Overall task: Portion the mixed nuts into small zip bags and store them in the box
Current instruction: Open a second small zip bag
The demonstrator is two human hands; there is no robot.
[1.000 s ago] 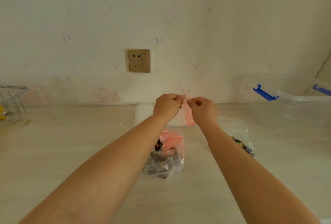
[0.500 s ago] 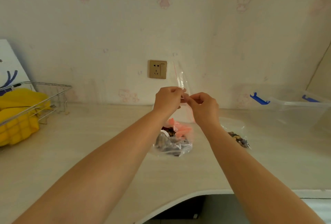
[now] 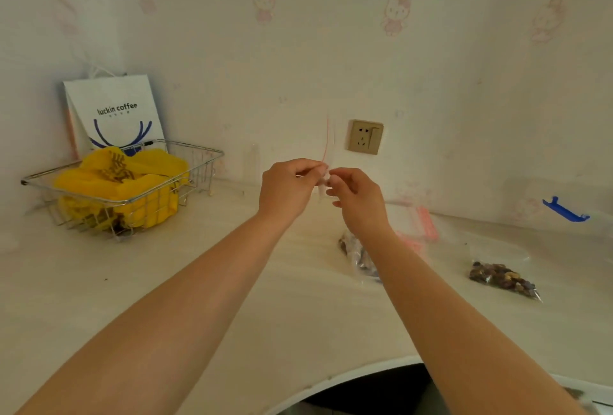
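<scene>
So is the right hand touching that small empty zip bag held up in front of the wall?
Touching. The head view shows the right hand and left hand both pinching the lower end of the small zip bag, which stands up above the fingertips.

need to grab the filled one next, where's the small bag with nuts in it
In the head view the small bag of nuts lies flat on the countertop, far right, beyond the right forearm.

The wall (image 3: 331, 49) is cream with faint pink cartoon-cat prints, and the desk (image 3: 232, 282) is pale wood-grain. A silver wire basket (image 3: 132, 197) holds yellow bags (image 3: 132, 182); the white paper bag (image 3: 112, 109) bears dark lettering and blue curves. The socket (image 3: 365, 137) is gold, the box clip (image 3: 565, 210) blue.
</scene>
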